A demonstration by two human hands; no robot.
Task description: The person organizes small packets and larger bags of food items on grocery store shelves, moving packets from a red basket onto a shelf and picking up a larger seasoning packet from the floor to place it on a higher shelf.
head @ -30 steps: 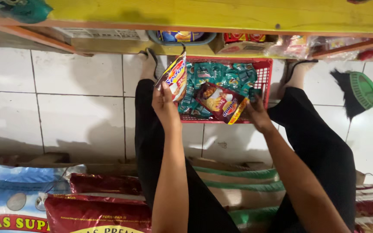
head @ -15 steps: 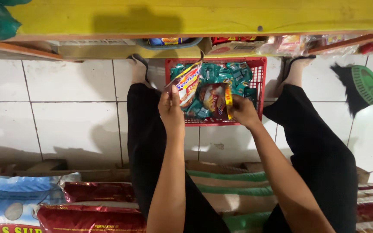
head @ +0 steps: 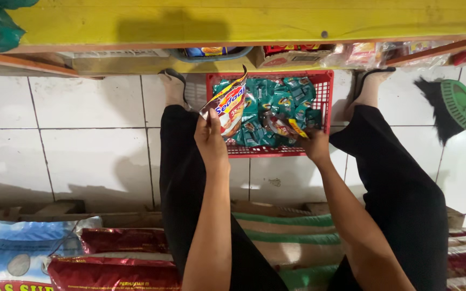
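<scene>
A red plastic basket (head: 323, 81) full of several small green sachets (head: 276, 96) stands on the white tiled floor between my feet. My left hand (head: 210, 139) holds up a stack of flat red, yellow and white packets (head: 227, 103) over the basket's left side. My right hand (head: 315, 144) reaches into the basket at its front right corner and grips a dark red and yellow packet (head: 282, 125) lying on the sachets. My legs in black trousers flank the basket.
A yellow shelf board (head: 254, 21) runs across the top, with a blue tub (head: 211, 53) and boxes under it. A green broom (head: 454, 105) lies at the right. Big sacks (head: 28, 258) and red bags (head: 114, 272) lie along the bottom.
My right hand has lowered the dark red and yellow packet down into the basket's right front. My left hand has kept the stack of packets raised, drifting slightly left.
</scene>
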